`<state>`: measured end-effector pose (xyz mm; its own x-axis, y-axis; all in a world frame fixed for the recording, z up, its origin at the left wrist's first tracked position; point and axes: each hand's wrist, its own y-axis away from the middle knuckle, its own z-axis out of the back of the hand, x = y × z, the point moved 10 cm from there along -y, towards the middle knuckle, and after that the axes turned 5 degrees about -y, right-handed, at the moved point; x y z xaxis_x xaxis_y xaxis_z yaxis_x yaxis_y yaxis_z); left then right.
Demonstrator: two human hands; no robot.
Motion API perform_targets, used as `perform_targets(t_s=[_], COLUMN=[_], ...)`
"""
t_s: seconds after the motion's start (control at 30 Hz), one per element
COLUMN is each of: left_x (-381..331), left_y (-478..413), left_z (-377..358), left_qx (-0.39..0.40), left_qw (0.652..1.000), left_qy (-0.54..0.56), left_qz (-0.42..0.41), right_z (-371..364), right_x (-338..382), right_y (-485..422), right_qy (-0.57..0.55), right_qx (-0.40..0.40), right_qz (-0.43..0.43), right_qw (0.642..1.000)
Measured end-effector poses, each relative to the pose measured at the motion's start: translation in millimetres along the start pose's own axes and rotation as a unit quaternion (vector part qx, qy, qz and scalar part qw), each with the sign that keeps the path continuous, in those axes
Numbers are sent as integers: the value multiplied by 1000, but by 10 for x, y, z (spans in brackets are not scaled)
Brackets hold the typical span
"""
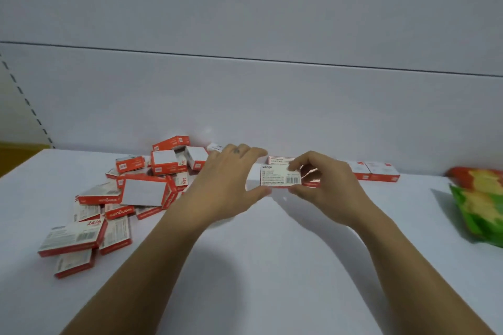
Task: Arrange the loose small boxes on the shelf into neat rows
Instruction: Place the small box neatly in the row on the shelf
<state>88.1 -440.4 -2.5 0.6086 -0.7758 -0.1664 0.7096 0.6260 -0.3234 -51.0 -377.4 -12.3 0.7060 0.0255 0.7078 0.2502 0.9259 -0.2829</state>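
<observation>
White shelf [272, 266] fills the lower view, w/ a pale back panel [245, 95] rising behind it; a dark seam line runs across the panel. Slotted upright strip [27, 102] at far left edge.

Next biggest: a jumbled heap of small red-and-white boxes [128, 193] on the left half of the shelf, approx. from the back wall fwd toward the near edge. Boxes lie every which way: some flat w/ blank white face up, some on edge, some overlapping or leaning on neighbours. A couple show "24/6" print and barcodes.

Right edge: a crinkly green, yellow and red bag [479, 204] lying on the shelf, partly cut off by the frame.

Along the back wall, right of centre, a short row of boxes [375, 173] sits side by side, touching, flush to the panel. More boxes of that row are partly hidden behind the hands.

Both bare forearms reach in from the bottom. Left hand [226, 185] and right hand [324, 185] meet at mid-shelf on one held box [281, 175], label and barcode facing up. Left: thumb at the box's near left corner, fingers spread over its far left end. Right: thumb and fingers pinched on the box's right end. The box sits just in front of the row at the back wall; can't tell if it's touching the shelf or slightly above it.
</observation>
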Motion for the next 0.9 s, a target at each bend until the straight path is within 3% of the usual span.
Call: perform_targets(t_s=[0.2,0.43,0.63,0.8,0.9], left_x=[132,145,221,168,116], left_y=[130,104,104,130,142], left_z=[-231,-227,-202,-111,-118], left_qx=[45,-1,-41,-97,-100], left_qw=[996,990,983,979,980], left_qy=[79,138,180,180,171], left_qz=[19,11,21,-5,-20], right_z=[1,-115,-116,-307,-396], right_x=[-52,0,12,-14,-23], right_y=[-6,10,43,98,131], right_qy=[-24,-39,-92,-153,-129], right_qx=[-8,-11,-76,-68,-79], right_qz=[-10,-2,-20,-69,-95], right_qw=[1000,999,993,983,984])
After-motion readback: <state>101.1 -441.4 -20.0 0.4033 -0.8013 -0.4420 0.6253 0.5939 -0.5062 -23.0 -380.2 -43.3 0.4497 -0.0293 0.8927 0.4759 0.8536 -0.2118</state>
